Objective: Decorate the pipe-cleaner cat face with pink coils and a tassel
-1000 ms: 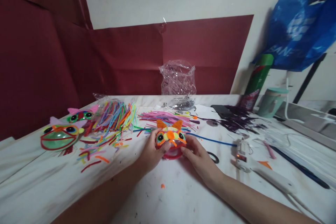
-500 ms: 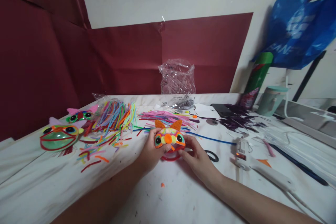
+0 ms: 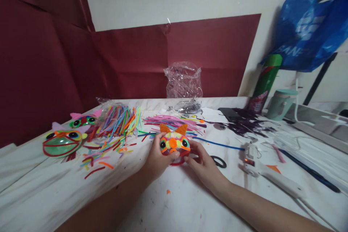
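Between my two hands is a small craft animal head [image 3: 174,144] with orange ears, round black-centred eyes, an orange nose and a red rim along its bottom. My left hand [image 3: 160,157] is closed on its left side, the thumb lying across the lower front. On the other side my right hand [image 3: 201,161] grips the edge with thumb and fingers. Just right of that hand lies a black ring-shaped handle [image 3: 219,161]. A blue pipe cleaner [image 3: 220,143] stretches behind the hand toward a white glue gun [image 3: 280,179].
Two similar animal heads, one green [image 3: 61,145] and one red [image 3: 85,120], sit at the left. Colourful pipe cleaners [image 3: 116,121] and cut scraps spread beside them. A clear plastic bag [image 3: 183,79] stands at the back. A green mug [image 3: 281,105] and spray can [image 3: 268,79] stand at right.
The animal head has tilted slightly, and my left thumb has shifted a little right across its lower front. Both hands keep their hold.
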### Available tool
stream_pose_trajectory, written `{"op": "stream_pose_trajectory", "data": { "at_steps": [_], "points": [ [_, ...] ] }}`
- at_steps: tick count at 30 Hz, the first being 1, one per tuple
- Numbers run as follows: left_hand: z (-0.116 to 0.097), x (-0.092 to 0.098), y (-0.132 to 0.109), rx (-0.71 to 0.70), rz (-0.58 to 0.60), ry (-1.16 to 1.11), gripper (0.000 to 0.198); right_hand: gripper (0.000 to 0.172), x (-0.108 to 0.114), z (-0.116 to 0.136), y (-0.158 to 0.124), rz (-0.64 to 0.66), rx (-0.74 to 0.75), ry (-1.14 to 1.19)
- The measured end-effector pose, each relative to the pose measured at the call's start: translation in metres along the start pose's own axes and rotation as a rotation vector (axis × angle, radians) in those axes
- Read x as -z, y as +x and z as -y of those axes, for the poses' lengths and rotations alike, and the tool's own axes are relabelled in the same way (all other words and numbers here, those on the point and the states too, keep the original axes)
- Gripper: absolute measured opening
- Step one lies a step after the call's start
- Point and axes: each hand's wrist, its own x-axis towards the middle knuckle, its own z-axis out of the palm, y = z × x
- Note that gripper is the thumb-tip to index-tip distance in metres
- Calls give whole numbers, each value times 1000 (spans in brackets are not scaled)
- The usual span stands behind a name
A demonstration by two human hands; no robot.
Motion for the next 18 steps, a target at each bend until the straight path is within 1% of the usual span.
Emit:
{"op": "stream_pose_trajectory", "data": {
  "at_steps": [3,5,7,8,10,11,12,13,14,15,17,18],
  "points": [
    [3,1,2,-25,-46,11,70,33,1,5,-1,-77,16,-6],
    [5,2,5,-32,-71,6,69,26,3,9,-2,-63,16,5],
    [8,5,8,-56,-101,38,69,29,4,13,-2,-35,8,14],
    [8,6,9,-91,-131,77,69,31,4,14,-2,-33,-1,16],
    [4,9,7,-230,-228,204,66,33,3,16,-2,-39,-23,23],
    [0,10,4,-326,-268,279,60,33,3,17,-2,-35,-38,29],
    [-5,11,0,-426,-280,350,50,34,3,17,-2,-25,-53,34],
    [-10,10,-4,-506,-248,406,37,34,2,16,-2,-13,-65,40],
    [-15,9,-9,-562,-166,434,23,34,2,16,-2,1,-71,46],
    [-20,7,-14,-576,-61,438,13,34,1,15,-2,19,-71,52],
    [-25,2,-22,-514,101,415,9,33,0,14,-4,61,-63,67],
    [-26,-2,-25,-458,152,397,8,33,0,13,-5,88,-56,65]
  ]
}}
